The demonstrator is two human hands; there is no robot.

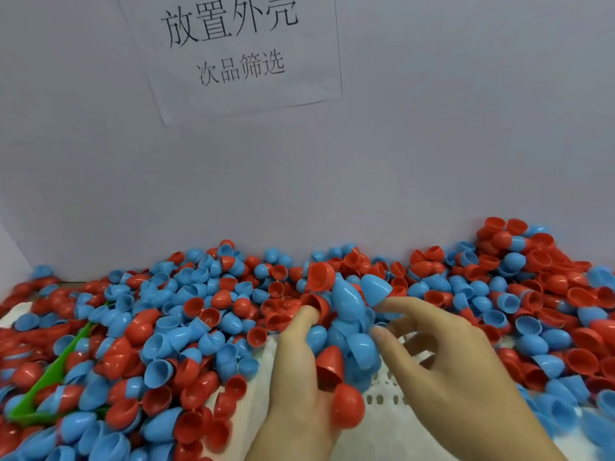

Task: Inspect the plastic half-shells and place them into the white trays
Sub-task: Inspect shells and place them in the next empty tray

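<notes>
Red and blue plastic half-shells (186, 314) lie heaped across the whole table. My left hand (296, 387) curls around a handful of blue and red shells (346, 341) at lower centre. My right hand (442, 354) is beside it with fingers spread and lightly bent, its fingertips touching the blue shells at the top of the handful. A white perforated tray (386, 397) shows underneath, between my two hands.
A green plastic scoop (56, 364) lies half buried in the shells at the lower left. A grey wall with a paper sign (233, 51) stands right behind the heap. White tray edge (16, 314) shows at the left.
</notes>
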